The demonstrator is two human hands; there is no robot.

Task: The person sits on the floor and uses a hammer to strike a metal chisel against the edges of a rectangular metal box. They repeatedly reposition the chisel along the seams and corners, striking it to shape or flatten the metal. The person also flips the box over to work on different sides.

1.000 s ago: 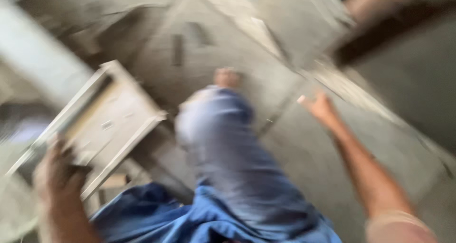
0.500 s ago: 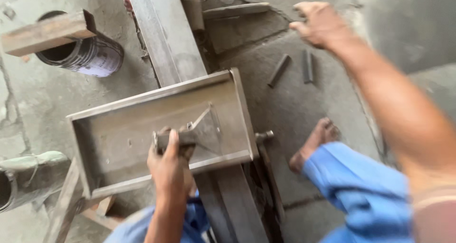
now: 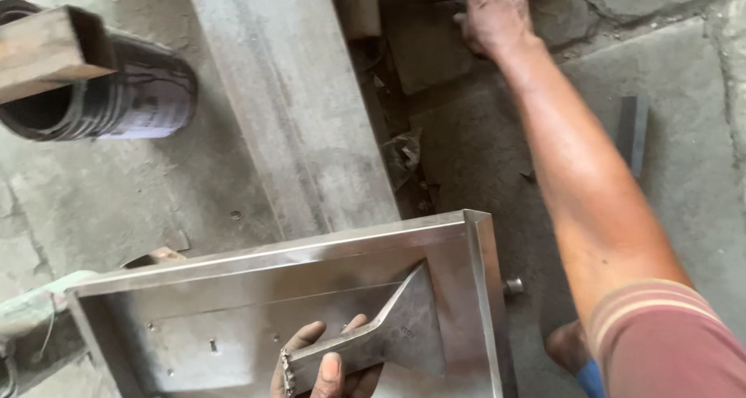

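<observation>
Steel scraper lies in your left hand, its long axis running from the handle at lower left up to the broad flared blade at upper right, so the blade points toward the far right corner of the metal tray. The blade rests flat inside the tray, close against its right rim. Your left hand is wrapped around the handle, thumb laid on top and fingertips curling up from beneath.

Compared with half a second ago, the view has come closer and shifted: the tray now fills the lower part of the picture, and the scraper sits nearer the right rim than it did. Your right hand has come down from mid-air and now lies on the concrete floor at the top of the view, beside a flat grey slab.

Your right arm is stretched out nearly straight, running from the striped sleeve at lower right up to the hand, which is spread palm down with fingers apart. A dark can lies on its side at upper left, with a wooden block across its mouth. A long grey beam runs between the can and your arm.
</observation>
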